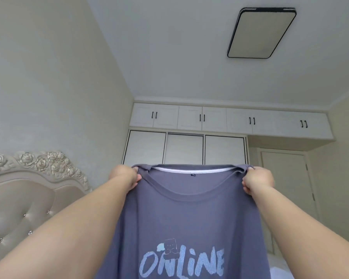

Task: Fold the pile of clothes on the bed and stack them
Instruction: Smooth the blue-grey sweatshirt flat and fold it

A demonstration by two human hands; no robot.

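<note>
A grey-purple T-shirt (187, 214) printed "ONLINE" hangs upright in the air, held up before a white wardrobe (184, 150). The left hand (125, 177) pinches one shoulder, the right hand (257, 181) the other. A tufted headboard (24, 198) stands at left.

A home bedroom is shown. A padded, button-tufted headboard (18, 208) carved with roses is set against a pale wall at the left. A white built-in wardrobe (184, 150) with sliding doors is topped by a row of overhead cupboards (228, 120). A flat rectangular ceiling light (261, 33) is mounted above.
</note>
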